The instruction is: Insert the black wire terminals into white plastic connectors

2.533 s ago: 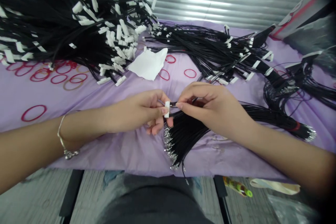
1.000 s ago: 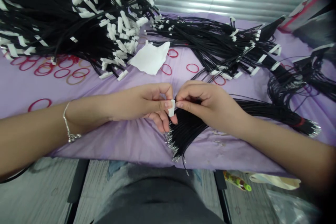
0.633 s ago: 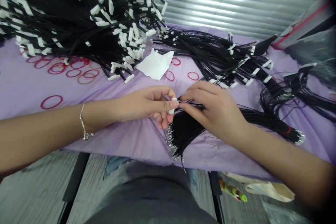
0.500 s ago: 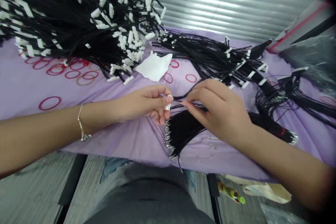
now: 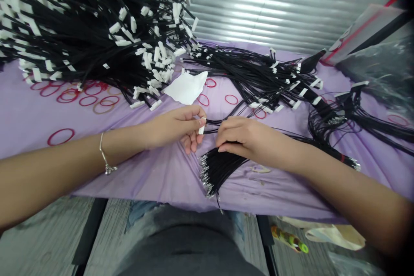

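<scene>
Between its thumb and fingers, my left hand (image 5: 181,126) pinches a small white tag (image 5: 201,130). Thin black cords (image 5: 211,121) run rightward from that tag. My right hand (image 5: 249,140) is over a fanned bundle of black cords (image 5: 223,164) with silver metal clasps (image 5: 204,177) along its left end. Its thumb and bent fingers close on cords at the top of this bundle; how many they hold is hidden.
A large heap of black cords with white tags (image 5: 97,30) fills the back left. Red rubber bands (image 5: 61,136) and a white paper scrap (image 5: 186,88) lie on the purple cloth (image 5: 155,172). More tagged cords (image 5: 252,69) lie behind my right hand, and a plastic bag (image 5: 384,69) stands far right.
My right hand has left the cords beside the tag and moved down and slightly left onto the clasped bundle. My left hand still pinches the tag. The view has shifted slightly.
</scene>
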`<state>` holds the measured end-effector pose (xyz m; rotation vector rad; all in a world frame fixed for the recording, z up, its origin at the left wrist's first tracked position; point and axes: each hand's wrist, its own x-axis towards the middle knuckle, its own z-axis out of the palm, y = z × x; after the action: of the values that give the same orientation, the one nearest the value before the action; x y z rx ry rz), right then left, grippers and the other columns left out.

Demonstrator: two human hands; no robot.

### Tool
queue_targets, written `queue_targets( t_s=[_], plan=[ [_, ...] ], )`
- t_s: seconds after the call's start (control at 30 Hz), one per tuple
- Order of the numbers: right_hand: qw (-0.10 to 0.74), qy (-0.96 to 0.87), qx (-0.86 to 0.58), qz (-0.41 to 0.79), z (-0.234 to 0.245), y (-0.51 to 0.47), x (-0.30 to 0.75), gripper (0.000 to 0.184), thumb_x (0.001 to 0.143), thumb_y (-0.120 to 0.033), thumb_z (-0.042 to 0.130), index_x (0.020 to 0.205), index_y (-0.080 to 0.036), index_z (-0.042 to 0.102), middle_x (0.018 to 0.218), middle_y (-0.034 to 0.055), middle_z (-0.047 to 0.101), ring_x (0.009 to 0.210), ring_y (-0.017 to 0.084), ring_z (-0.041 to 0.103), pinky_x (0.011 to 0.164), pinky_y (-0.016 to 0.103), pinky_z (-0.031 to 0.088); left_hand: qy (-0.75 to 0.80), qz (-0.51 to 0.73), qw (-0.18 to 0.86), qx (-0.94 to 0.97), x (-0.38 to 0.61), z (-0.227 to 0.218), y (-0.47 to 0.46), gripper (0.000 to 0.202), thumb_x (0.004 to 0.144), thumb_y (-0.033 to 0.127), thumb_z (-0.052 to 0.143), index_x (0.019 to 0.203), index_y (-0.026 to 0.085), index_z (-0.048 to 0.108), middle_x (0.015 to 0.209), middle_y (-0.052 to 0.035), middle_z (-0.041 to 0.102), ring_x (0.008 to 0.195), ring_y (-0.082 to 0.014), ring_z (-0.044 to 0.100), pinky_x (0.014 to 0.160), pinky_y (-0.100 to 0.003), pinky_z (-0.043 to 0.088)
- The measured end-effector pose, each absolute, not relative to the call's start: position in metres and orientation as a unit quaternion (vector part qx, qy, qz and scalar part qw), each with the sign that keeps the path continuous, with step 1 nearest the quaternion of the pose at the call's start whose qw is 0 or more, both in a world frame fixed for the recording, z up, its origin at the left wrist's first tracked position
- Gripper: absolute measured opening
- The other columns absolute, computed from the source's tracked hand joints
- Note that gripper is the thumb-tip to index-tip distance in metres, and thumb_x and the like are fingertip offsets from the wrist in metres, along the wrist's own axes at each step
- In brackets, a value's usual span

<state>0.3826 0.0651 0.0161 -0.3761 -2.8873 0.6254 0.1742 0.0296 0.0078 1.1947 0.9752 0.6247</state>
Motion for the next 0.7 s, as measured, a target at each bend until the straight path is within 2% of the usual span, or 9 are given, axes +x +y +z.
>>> queue_targets(
  t_s=[0.1,0.23,0.37,0.6,0.7],
  plan=[
    [0.113,-0.947,-0.147,0.262,0.018,0.064,0.383,0.014,0.088,-0.017,0.050,0.083,-0.013,0.063,0.083,0.0051,0.061,0.078,0.012,0.055,0.073,0.025,0.044,0.424,0.279,0.679,0.530,0.174,0.007,0.030,0.007,0.090,0.017,0.043,0.083,0.017,0.043,0.059,0.0017,0.060,0.046,-0.0090,0.058,0.041,-0.014,0.041],
    [0.182,-0.891,-0.250,0.332,0.019,0.057,0.381,0.012,0.087,-0.019,0.051,0.085,-0.014,0.062,0.079,0.0023,0.062,0.073,0.010,0.055,0.069,0.023,0.043,0.413,0.283,0.674,0.544,0.176,0.008,0.026,0.006,0.090,0.016,0.043,0.085,0.017,0.043,0.057,0.0025,0.058,0.044,-0.0080,0.055,0.040,-0.014,0.041],
    [0.201,-0.837,-0.291,0.418,0.018,0.051,0.379,0.012,0.083,-0.023,0.055,0.084,-0.014,0.063,0.074,0.0007,0.063,0.066,0.010,0.055,0.063,0.022,0.043,0.407,0.300,0.670,0.543,0.180,0.011,0.017,0.006,0.091,0.016,0.043,0.085,0.017,0.042,0.060,0.0009,0.059,0.045,-0.0078,0.054,0.039,-0.014,0.038],
    [0.270,-0.843,-0.260,0.386,0.023,0.042,0.378,0.013,0.083,-0.023,0.055,0.077,-0.015,0.064,0.077,0.0008,0.064,0.071,0.010,0.055,0.069,0.023,0.042,0.387,0.323,0.685,0.526,0.184,0.010,0.008,0.007,0.090,0.017,0.046,0.086,0.017,0.040,0.070,-0.0012,0.063,0.055,-0.0084,0.059,0.052,-0.019,0.048],
    [0.255,-0.831,-0.286,0.403,0.023,0.043,0.378,0.014,0.083,-0.023,0.053,0.076,-0.015,0.063,0.068,-0.0013,0.059,0.062,0.008,0.050,0.060,0.021,0.039,0.385,0.309,0.693,0.525,0.183,0.008,0.008,0.009,0.089,0.018,0.049,0.087,0.017,0.040,0.072,-0.0007,0.063,0.056,-0.0086,0.059,0.054,-0.020,0.049]
  ],
)
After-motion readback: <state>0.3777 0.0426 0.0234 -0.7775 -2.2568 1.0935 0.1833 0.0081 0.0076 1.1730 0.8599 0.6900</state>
